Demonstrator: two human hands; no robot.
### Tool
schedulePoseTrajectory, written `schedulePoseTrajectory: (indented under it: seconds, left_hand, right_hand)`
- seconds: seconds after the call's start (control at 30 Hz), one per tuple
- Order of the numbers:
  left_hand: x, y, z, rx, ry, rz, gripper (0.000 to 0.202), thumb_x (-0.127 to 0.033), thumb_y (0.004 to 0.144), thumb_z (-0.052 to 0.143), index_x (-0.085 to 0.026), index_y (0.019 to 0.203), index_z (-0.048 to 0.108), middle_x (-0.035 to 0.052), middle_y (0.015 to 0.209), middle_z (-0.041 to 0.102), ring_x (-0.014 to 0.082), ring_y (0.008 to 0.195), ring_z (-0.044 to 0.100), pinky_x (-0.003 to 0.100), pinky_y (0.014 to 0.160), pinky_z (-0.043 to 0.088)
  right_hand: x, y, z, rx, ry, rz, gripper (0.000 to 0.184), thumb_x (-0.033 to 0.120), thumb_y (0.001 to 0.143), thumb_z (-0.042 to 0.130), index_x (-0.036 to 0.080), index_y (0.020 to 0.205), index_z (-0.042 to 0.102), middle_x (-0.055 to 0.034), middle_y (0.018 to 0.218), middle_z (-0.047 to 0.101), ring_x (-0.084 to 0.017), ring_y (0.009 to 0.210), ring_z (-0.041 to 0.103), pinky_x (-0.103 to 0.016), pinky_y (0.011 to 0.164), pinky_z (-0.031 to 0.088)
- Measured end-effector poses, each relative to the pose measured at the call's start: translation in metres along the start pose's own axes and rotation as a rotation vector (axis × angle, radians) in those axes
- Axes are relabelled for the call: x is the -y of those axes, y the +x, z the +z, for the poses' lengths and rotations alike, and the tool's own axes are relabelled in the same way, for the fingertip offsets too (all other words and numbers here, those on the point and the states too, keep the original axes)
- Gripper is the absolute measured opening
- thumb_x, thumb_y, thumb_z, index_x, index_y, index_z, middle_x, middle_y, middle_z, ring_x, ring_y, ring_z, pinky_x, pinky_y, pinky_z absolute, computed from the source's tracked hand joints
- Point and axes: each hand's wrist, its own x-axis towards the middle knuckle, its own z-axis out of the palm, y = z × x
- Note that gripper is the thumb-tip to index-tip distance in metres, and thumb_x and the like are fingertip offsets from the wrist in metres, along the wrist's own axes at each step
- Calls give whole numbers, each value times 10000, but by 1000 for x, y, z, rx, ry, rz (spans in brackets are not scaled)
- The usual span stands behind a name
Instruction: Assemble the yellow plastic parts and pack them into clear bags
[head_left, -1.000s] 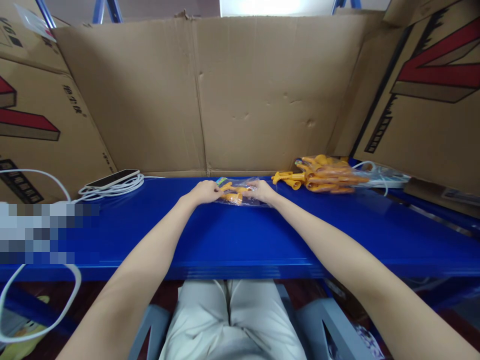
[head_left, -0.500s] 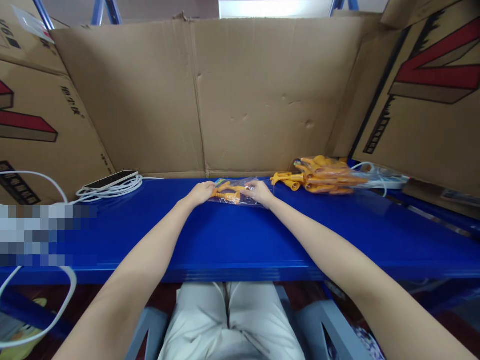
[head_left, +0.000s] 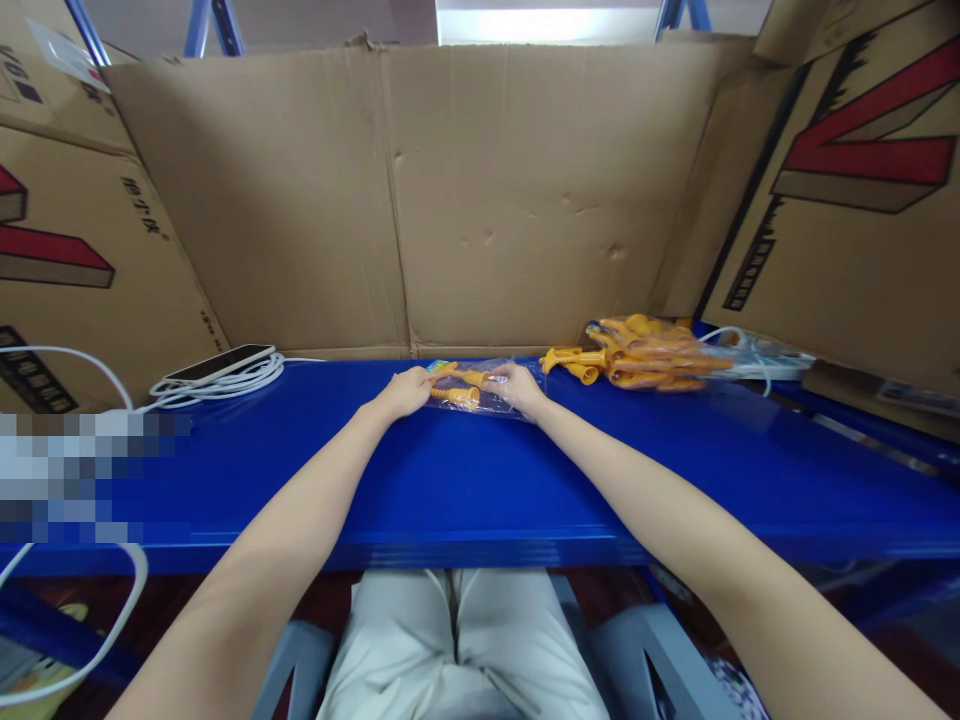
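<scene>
A clear plastic bag (head_left: 495, 402) lies on the blue tabletop in front of me, with orange plastic parts (head_left: 459, 397) inside and a small coloured label at its upper left. My left hand (head_left: 409, 392) grips the bag's left end, fingers closed by the orange parts. At the bag's right side my right hand (head_left: 519, 388) is closed on the film, its fingertips touching the end of an orange part. What exactly the parts are is too small to tell.
Right of my hands lies a pile of orange plastic parts (head_left: 645, 352), partly bagged. A phone (head_left: 221, 364) rests by a coiled white cable (head_left: 247, 380) on the left. Cardboard walls (head_left: 525, 200) enclose the back and sides of the blue table (head_left: 480, 480).
My left hand has shifted slightly right along the bag, and the orange parts inside lie a little differently. The right hand stays nearly in place.
</scene>
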Motion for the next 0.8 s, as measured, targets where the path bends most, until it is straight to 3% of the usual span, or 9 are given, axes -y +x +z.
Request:
schedulePoseTrajectory:
  seconds: [0.17,0.3,0.4,0.47,0.57,0.67,0.8]
  left_hand:
    - [-7,-3,2,132,55,-25,489,-330,931,215,-313,1353,461,-2,1465,389,240,1362,326,546,1096,200]
    - [-12,-5,0,167,124,-53,503,-362,941,188,-265,1343,474,48,1462,392,278,1352,339,638,1062,153]
    - [-13,-6,-3,140,178,-64,512,-349,933,206,-195,1292,537,102,1387,491,293,1296,421,623,1062,180]
    - [-14,-6,-6,119,227,-81,515,-335,923,222,-149,1216,603,138,1289,579,300,1235,488,596,1061,216]
    - [-14,-7,-10,49,310,-125,508,-324,907,255,-101,1084,676,171,1149,658,301,1138,566,540,1059,268]
    - [-14,-9,-13,-32,355,-172,482,-308,898,285,-93,1020,699,171,1087,682,284,1092,596,495,1073,273]
    - [-11,-8,-12,-71,258,-179,446,-315,896,321,-132,1070,689,142,1123,674,262,1108,593,439,1091,269]
  right_hand:
    - [2,1,3,-8,183,56,167,288,788,623,125,804,656,-72,808,689,-187,778,634,-288,727,476]
    - [14,-3,2,-6,446,190,261,344,882,485,138,865,645,-73,857,682,-156,696,612,-263,618,475]
    - [24,-6,-3,-23,631,243,209,294,886,488,159,959,631,-74,1088,658,-127,741,607,-229,595,472]
    - [28,-7,-7,-12,744,264,244,290,919,425,159,957,626,-77,1141,646,-110,750,607,-213,601,472]
    - [29,-9,-14,96,834,306,397,391,951,345,131,872,635,-116,1008,688,-115,694,617,-219,591,481]
    - [32,-13,-15,229,776,297,418,473,895,471,110,790,650,-131,847,698,-138,639,633,-232,571,491]
    - [39,-21,-11,249,696,255,215,305,856,591,121,762,651,-92,768,700,-117,584,631,-207,550,473]
